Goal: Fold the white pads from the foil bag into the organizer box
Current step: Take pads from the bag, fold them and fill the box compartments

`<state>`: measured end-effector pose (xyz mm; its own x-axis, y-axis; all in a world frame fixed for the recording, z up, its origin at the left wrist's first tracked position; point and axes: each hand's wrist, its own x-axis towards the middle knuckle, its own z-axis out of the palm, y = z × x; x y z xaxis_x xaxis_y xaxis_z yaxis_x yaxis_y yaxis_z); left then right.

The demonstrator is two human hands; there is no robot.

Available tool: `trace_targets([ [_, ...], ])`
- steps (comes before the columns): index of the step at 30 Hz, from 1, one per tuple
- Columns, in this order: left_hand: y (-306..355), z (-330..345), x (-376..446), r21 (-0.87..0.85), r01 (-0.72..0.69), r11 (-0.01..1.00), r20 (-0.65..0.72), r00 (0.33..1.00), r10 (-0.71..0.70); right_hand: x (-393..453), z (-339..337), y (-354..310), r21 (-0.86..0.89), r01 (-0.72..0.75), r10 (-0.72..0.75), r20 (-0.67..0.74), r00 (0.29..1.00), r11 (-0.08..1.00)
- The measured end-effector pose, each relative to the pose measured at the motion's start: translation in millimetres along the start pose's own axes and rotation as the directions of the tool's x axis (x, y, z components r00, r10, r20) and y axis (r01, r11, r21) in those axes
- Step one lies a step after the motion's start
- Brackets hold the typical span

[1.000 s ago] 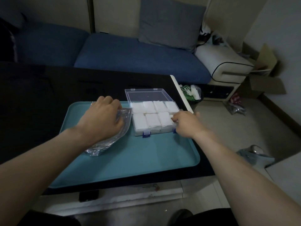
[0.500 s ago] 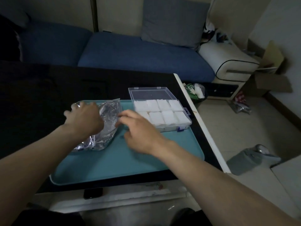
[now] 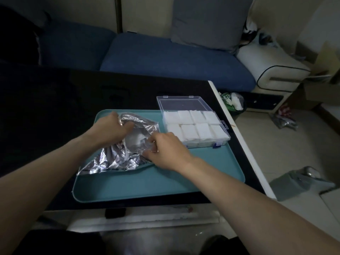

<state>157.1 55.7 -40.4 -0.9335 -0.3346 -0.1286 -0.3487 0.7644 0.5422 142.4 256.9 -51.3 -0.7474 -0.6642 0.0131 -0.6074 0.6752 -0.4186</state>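
**Box nearly full, hands at the bag**

Head view: the organizer box (image 3: 196,129), at 2 o'clock on the teal tray (image 3: 147,183), shows white pads (image 3: 190,130) in all eight visible compartments. The left hand (image 3: 112,129) grips the foil bag (image 3: 117,153) mouth; the right hand (image 3: 165,150) pinches its near edge. The bag's contents are unclear.

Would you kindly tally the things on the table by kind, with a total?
Teal tray: 1
Foil bag: 1
Clear organizer box: 1
Compartments showing white pads: 8
Total: 11
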Motion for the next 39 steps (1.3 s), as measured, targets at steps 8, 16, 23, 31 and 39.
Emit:
trace_targets([
  [8,0,-2,-6,0.016,-0.091,0.996,0.05,0.995,0.09,4,-2,-7,-0.107,-0.044,0.043,-0.01,0.999,0.993],
  [16,2,3,-14,-0.23,0.04,0.972,0.153,0.988,-0.005,12,-3,-6,-0.22,0.062,-0.049,0.061,0.997,0.974],
  [23,4,3,-18,-0.26,-0.026,0.965,0.179,0.981,0.075,15,-4,-10,-0.242,0.238,-0.242,0.011,0.97,0.941],
  [31,8,-4,-22,-0.05,-0.176,0.983,0.143,0.973,0.181,15,-27,2,0.138,0.207,-0.172,-0.231,0.958,0.968],
  [39,19,-5,-25,0.024,-0.202,0.979,0.01,0.979,0.201,-16,-61,39,0.833,0.017,0.416,-0.293,0.861,0.553],
])
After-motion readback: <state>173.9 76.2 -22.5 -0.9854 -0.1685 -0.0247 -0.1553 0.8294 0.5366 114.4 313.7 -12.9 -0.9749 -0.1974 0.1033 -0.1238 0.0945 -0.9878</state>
